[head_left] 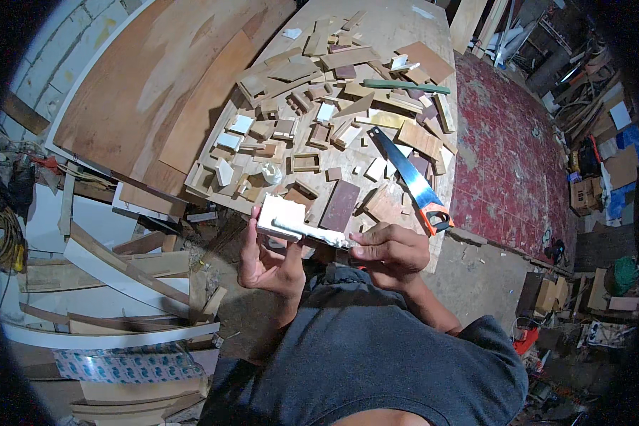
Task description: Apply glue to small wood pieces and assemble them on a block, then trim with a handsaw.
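Observation:
My left hand (271, 264) grips a small white block-like piece (280, 211) by its edges, just off the near edge of the workbench. A slim stick smeared with white (323, 234) lies across the lower part of that piece. Its right end is pinched between the thumb and fingers of my right hand (394, 252). Whether it is a brush or a plain stick I cannot tell. Beyond my hands stands a small whitish cup-like container (271, 172). A dark red-brown board (339, 205) lies flat close to my right hand.
Small wooden boxes and offcuts crowd the workbench (376, 21). A handsaw (413, 177) with an orange and black handle lies at its right side, below a green strip (406, 86). Large plywood sheets (142, 78) lean at left, above stacked boards. Red flooring (508, 156) spreads at right.

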A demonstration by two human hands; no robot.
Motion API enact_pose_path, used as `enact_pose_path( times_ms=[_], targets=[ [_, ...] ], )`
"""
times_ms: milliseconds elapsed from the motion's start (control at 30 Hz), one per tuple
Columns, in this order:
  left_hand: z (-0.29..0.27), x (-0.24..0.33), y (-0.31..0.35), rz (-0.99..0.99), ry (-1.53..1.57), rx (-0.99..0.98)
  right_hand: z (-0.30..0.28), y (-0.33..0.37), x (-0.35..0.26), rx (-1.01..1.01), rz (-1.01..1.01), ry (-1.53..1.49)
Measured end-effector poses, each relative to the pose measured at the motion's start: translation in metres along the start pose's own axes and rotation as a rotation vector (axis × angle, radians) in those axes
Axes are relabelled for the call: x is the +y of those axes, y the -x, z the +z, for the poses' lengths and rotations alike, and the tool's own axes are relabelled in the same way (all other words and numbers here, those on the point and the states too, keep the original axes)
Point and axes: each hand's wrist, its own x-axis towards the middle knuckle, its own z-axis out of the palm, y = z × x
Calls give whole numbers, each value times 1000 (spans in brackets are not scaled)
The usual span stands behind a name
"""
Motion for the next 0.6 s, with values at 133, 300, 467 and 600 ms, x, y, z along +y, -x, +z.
enact_pose_path(
  times_ms=[133, 300, 467, 600],
  targets=[
    [-5, 1, -1, -8, 2, -5, 0, 1, 7, 69, 0, -98],
    [0, 1, -4, 10, -11, -30, 8, -3, 1, 86, 77, 73],
    [-7, -2, -1, -49, 75, -6, 5, 1, -5, 0, 37, -29],
    [-3, 0, -4, -13, 61, -47, 11, 5, 5, 253, 210, -115]
  ],
)
